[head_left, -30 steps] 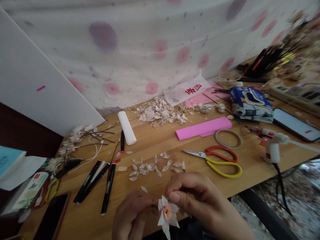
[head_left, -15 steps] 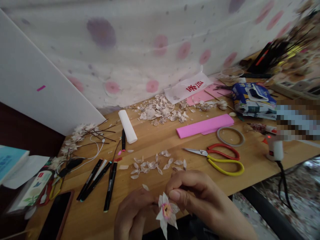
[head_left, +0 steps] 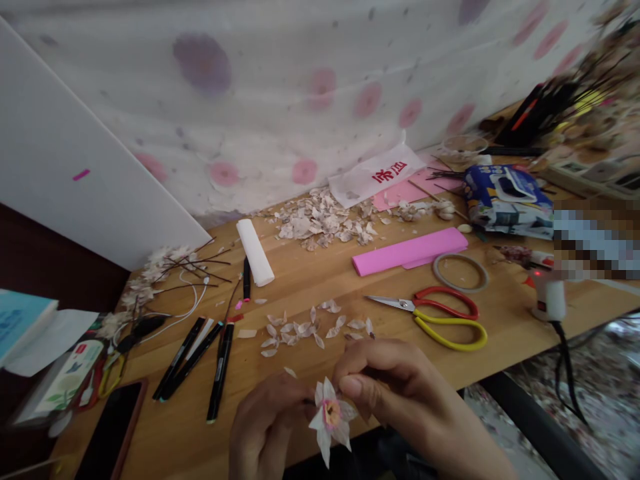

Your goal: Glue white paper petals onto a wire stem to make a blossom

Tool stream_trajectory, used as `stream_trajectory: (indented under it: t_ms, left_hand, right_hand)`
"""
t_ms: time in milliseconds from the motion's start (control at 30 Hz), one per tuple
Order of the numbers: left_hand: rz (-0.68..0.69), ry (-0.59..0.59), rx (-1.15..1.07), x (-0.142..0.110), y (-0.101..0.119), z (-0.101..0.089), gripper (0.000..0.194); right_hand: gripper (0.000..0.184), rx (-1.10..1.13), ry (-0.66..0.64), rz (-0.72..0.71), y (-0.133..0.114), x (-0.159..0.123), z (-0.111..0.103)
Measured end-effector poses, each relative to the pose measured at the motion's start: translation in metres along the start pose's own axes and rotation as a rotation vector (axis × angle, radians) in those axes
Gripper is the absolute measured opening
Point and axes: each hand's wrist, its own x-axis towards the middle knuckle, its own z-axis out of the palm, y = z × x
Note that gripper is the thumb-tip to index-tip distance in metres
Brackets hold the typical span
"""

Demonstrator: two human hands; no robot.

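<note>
Wooden table (head_left: 320, 273), patterned curtain (head_left: 270, 100) behind. White flower (head_left: 331, 415): between both hands. Left hand (head_left: 270, 420): curled, pinching its dark stem. Right hand (head_left: 395, 393): fingertips pinched near petals, grip hidden.

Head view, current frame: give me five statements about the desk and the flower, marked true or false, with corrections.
1. The flower is between the left hand and the right hand. True.
2. The handles of the scissors are both red. False: one is red, the other yellow.
3. The pink roll is nearer the tape ring than the white roll is. True.
4. The dark phone lies between the scissors and the pink roll. False: it lies at the lower left of the view.
5. Loose petals lie on the desk. True.
</note>
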Motion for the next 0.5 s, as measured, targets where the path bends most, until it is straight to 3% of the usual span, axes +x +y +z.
stream_trajectory:
  t_ms: [200, 300, 500]
  left_hand:
    - [-0.060, -0.029, -0.004, 0.003, 0.010, 0.001, 0.026]
    - [-0.083, 0.026, 0.016, 0.002, 0.005, 0.000, 0.028]
    - [-0.060, 0.074, 0.010, 0.004, -0.008, 0.000, 0.041]
  right_hand:
    - [0.031, -0.019, 0.012, 0.033, -0.002, -0.001, 0.000]
    - [0.033, -0.023, 0.010, 0.052, -0.001, -0.001, 0.000]
    - [0.056, -0.037, 0.043, -0.004, 0.002, 0.003, -0.006]
